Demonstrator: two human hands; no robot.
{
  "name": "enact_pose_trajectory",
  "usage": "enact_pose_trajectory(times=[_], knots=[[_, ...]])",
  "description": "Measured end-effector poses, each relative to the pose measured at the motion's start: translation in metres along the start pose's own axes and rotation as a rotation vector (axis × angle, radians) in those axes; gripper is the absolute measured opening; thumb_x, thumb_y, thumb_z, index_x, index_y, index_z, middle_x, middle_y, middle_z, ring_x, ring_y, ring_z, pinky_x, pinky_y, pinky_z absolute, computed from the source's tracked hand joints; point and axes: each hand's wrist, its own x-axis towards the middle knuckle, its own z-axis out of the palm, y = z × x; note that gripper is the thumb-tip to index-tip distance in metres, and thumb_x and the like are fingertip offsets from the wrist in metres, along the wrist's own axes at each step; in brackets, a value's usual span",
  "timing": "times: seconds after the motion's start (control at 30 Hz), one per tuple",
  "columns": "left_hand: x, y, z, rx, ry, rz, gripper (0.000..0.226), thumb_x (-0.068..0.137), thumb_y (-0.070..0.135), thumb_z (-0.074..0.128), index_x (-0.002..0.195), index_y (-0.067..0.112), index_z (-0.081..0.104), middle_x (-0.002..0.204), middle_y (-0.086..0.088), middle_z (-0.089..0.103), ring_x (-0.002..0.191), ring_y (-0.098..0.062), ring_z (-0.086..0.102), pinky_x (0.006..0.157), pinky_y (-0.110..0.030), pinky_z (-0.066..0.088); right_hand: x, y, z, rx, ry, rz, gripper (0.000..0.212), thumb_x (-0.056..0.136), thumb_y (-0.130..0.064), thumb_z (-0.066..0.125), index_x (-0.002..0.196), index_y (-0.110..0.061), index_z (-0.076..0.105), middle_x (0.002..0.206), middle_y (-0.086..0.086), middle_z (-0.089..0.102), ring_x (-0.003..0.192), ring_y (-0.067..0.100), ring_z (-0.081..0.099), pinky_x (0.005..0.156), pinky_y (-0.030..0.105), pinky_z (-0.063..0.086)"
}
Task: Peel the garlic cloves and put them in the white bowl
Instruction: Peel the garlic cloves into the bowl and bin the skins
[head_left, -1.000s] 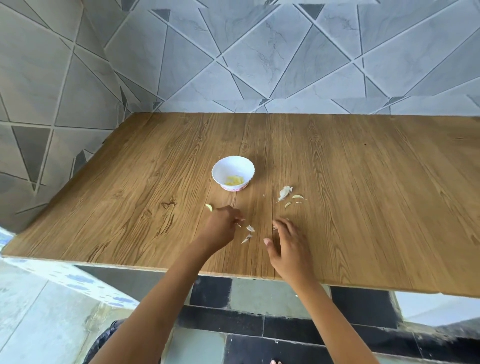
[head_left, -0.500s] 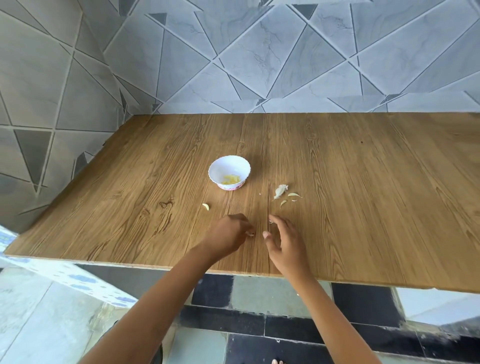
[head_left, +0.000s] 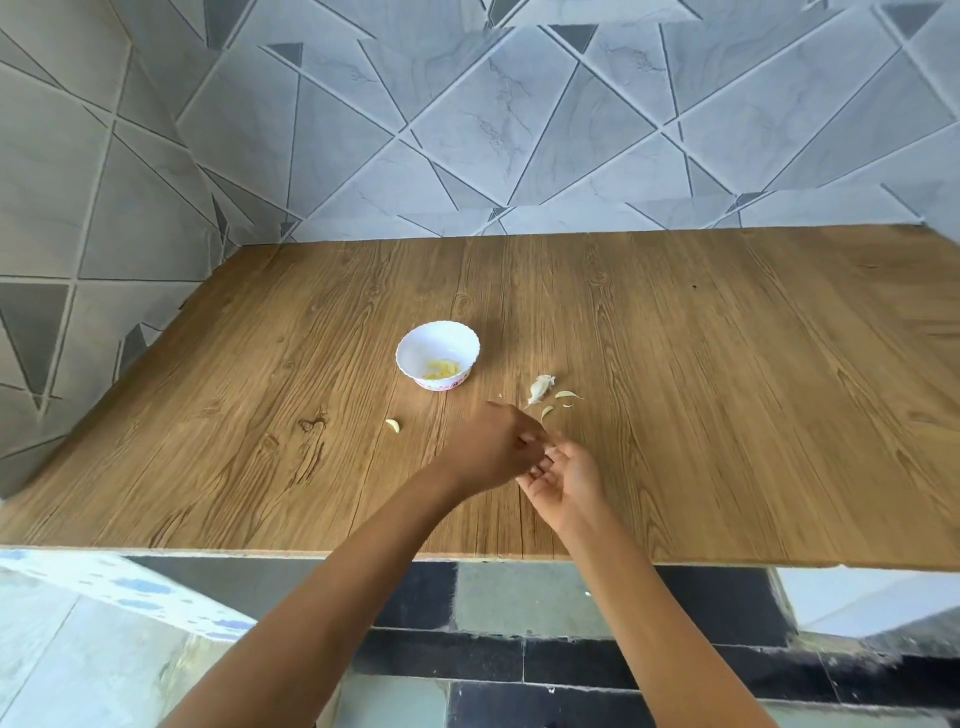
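The peeled garlic cloves (head_left: 442, 370) are lying as a small pale-yellow heap at the bottom of the white bowl (head_left: 460, 347). The bowl is round and glossy, with a scalloped rim and a pink patterned band at its foot, and it is standing upright left of the table's centre. One more peeled clove (head_left: 394, 425), curved and smooth, is lying alone on the boards, near and to the left of the bowl and apart from it. To the right of the bowl an unpeeled garlic piece (head_left: 540, 388) is resting in its white papery skin, with thin curled peel scraps (head_left: 567, 395) lying just beside it.

You are holding your left hand (head_left: 493, 447) just above the table, nearer than those scraps, knuckles up and fingers curled in. Their tips are meeting the fingers of your right hand (head_left: 569, 475), which is turned palm up with the fingers half bent, like a shallow cup. Whatever is passing between the two hands is too small and too hidden to make out, so I cannot tell whether either hand is gripping anything.

The table (head_left: 727, 415) is showing a matt wood-grain surface with long plank lines and dark knots. Behind and to the left, the wall tiles (head_left: 519, 130) are showing grey marbled triangles with thin dark joints.
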Motion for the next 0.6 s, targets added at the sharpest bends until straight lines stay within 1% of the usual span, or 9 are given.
enact_pose_trajectory(times=[0.07, 0.1, 0.13, 0.2, 0.27, 0.33, 0.43, 0.53, 0.6], knots=[[0.003, 0.004, 0.007, 0.155, 0.004, -0.033, 0.024, 0.088, 0.014, 0.054, 0.102, 0.016, 0.074, 0.088, -0.006, 0.073, 0.082, -0.022, 0.066, 0.070, -0.036, 0.053, -0.001, -0.001, 0.003, 0.037, 0.023, 0.016, 0.018, 0.098, -0.011, 0.044, 0.086, -0.002, 0.055, 0.081, 0.011, 0.057, 0.073, 0.017, 0.057, 0.062, 0.027, 0.054], [0.004, 0.006, 0.009, 0.240, 0.010, -0.050, 0.023, 0.089, 0.018, 0.053, 0.102, 0.017, 0.073, 0.090, -0.006, 0.072, 0.085, -0.024, 0.065, 0.070, -0.036, 0.052, -0.002, -0.001, 0.003, 0.043, 0.036, 0.020, 0.019, 0.098, -0.010, 0.043, 0.086, -0.002, 0.055, 0.079, 0.010, 0.057, 0.073, 0.017, 0.056, 0.058, 0.026, 0.052], [0.004, 0.009, 0.010, 0.313, 0.027, -0.062, 0.021, 0.090, 0.022, 0.053, 0.102, 0.020, 0.071, 0.092, -0.004, 0.071, 0.087, -0.024, 0.065, 0.070, -0.033, 0.050, -0.004, -0.001, 0.003, 0.044, 0.048, 0.022, 0.020, 0.098, -0.010, 0.042, 0.085, -0.002, 0.055, 0.077, 0.010, 0.057, 0.071, 0.017, 0.056, 0.058, 0.027, 0.050], [0.002, 0.015, 0.009, 0.385, 0.069, -0.074, 0.014, 0.089, 0.027, 0.055, 0.097, 0.025, 0.067, 0.094, 0.003, 0.068, 0.087, -0.020, 0.063, 0.065, -0.026, 0.043, -0.008, -0.002, 0.004, 0.036, 0.050, 0.021, 0.025, 0.099, -0.009, 0.040, 0.079, -0.003, 0.054, 0.064, 0.008, 0.058, 0.064, 0.015, 0.054, 0.057, 0.025, 0.046], [0.000, 0.017, 0.010, 0.384, 0.106, -0.073, 0.005, 0.086, 0.027, 0.060, 0.090, 0.025, 0.062, 0.093, 0.005, 0.063, 0.084, -0.017, 0.061, 0.061, -0.024, 0.036, -0.009, -0.003, 0.004, 0.037, 0.051, 0.012, 0.031, 0.099, -0.008, 0.038, 0.074, -0.003, 0.054, 0.055, 0.007, 0.057, 0.062, 0.015, 0.052, 0.059, 0.025, 0.044], [0.000, 0.017, 0.009, 0.365, 0.132, -0.076, 0.004, 0.086, 0.024, 0.060, 0.089, 0.025, 0.062, 0.093, 0.006, 0.061, 0.083, -0.016, 0.061, 0.061, -0.024, 0.037, -0.008, -0.003, 0.004, 0.059, 0.053, 0.012, 0.031, 0.099, -0.009, 0.039, 0.075, -0.002, 0.056, 0.059, 0.008, 0.058, 0.065, 0.017, 0.054, 0.063, 0.027, 0.046], [0.002, 0.013, 0.007, 0.321, 0.077, -0.100, 0.017, 0.090, 0.019, 0.055, 0.097, 0.029, 0.068, 0.096, 0.007, 0.068, 0.088, -0.016, 0.063, 0.069, -0.026, 0.044, -0.002, -0.002, 0.002, 0.084, 0.033, 0.017, 0.028, 0.099, -0.010, 0.039, 0.081, 0.001, 0.057, 0.072, 0.011, 0.060, 0.070, 0.019, 0.057, 0.071, 0.029, 0.049], [0.002, 0.007, 0.006, 0.201, 0.008, -0.064, 0.030, 0.084, 0.005, 0.054, 0.096, 0.026, 0.072, 0.093, 0.005, 0.073, 0.086, -0.017, 0.067, 0.073, -0.032, 0.054, 0.003, -0.001, 0.001, 0.072, 0.018, 0.021, 0.028, 0.100, -0.012, 0.038, 0.088, 0.003, 0.058, 0.082, 0.015, 0.060, 0.078, 0.022, 0.059, 0.084, 0.033, 0.049], [0.001, -0.001, 0.002, 0.083, 0.049, -0.058, 0.037, 0.079, -0.004, 0.051, 0.094, 0.020, 0.075, 0.091, 0.001, 0.074, 0.083, -0.016, 0.069, 0.074, -0.032, 0.056, 0.003, -0.002, 0.000, 0.068, -0.009, 0.031, 0.033, 0.101, -0.014, 0.036, 0.088, 0.006, 0.058, 0.085, 0.018, 0.061, 0.080, 0.025, 0.060, 0.084, 0.035, 0.049]])
